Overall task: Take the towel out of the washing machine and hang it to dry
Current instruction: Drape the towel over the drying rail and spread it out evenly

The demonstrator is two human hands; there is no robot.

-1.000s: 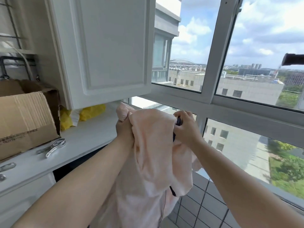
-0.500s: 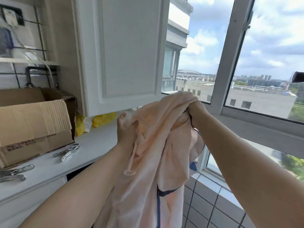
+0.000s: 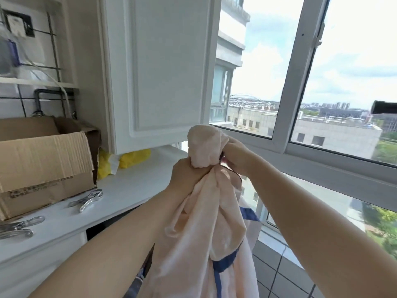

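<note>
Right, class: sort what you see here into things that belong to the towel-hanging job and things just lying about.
Part of the job:
pale pink cloth towel with blue trim
left hand, gripping the bunched towel
right hand, holding the towel top

Just lying about:
brown cardboard box
silver metal clips
crumpled yellow plastic bag
white cabinet door

Both hands, left hand (image 3: 186, 177) and right hand (image 3: 235, 157), seemingly grip the bunched pink towel (image 3: 206, 222) by the window (image 3: 285, 130).
</note>
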